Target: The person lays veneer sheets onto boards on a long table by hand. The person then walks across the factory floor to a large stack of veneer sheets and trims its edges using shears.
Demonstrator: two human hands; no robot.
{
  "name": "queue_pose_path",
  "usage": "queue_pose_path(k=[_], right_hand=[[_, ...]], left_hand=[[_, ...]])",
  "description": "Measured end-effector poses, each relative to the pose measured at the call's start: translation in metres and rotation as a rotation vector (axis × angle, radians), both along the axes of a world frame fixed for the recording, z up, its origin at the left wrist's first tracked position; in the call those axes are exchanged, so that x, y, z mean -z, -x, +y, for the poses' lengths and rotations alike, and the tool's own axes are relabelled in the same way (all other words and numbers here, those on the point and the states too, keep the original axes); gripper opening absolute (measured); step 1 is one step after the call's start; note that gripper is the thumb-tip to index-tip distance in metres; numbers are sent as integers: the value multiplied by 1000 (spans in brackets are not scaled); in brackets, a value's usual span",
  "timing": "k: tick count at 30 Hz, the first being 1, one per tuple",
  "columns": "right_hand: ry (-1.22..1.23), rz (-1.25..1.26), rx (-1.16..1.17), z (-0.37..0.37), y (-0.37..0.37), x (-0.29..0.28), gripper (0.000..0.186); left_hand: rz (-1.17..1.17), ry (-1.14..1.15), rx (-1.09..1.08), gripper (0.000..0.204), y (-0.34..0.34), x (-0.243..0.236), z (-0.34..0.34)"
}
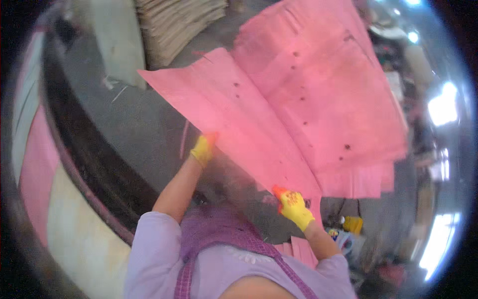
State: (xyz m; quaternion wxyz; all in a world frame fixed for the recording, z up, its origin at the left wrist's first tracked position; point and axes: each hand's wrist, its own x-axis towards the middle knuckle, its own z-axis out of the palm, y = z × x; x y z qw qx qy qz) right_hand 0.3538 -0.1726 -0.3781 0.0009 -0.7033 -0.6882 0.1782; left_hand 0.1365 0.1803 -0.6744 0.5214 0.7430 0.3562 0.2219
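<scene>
A long pink sheet [224, 109], apparently thin wood veneer, slants across the middle beside a broad stack of similar pink sheets [328, 89] with dark spots. My left hand [204, 147], in a yellow and orange glove, is closed on the sheet's near edge, slightly blurred. My right hand [294, 207], gloved the same way, grips that edge farther down, toward the sheet's lower end. My fingertips are partly hidden at the sheet.
A long dark curved band [74, 139] runs down the left, with pale and pink sheets [37, 169] outside it. Tan stacked sheets [179, 30] and a pale board [117, 45] lie at the top. A yellow container [352, 224] and smaller pink pieces [298, 249] lie lower right.
</scene>
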Motion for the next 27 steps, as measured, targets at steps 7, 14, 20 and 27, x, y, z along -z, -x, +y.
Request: queue_pose_path(k=[7, 14, 20, 27], right_hand=[[-236, 38, -59, -18, -13, -96, 63], [-359, 490, 166, -34, -86, -140, 44], [-299, 124, -422, -15, -35, -244, 69], [-424, 611, -647, 28, 56, -198, 56]], left_hand=[[-269, -320, -50, 27, -16, -229, -62], [-478, -415, -379, 2, -57, -353, -64], [-1079, 77, -151, 26, -1, -379, -92], [-1722, -114, -56, 51, 203, -526, -260]])
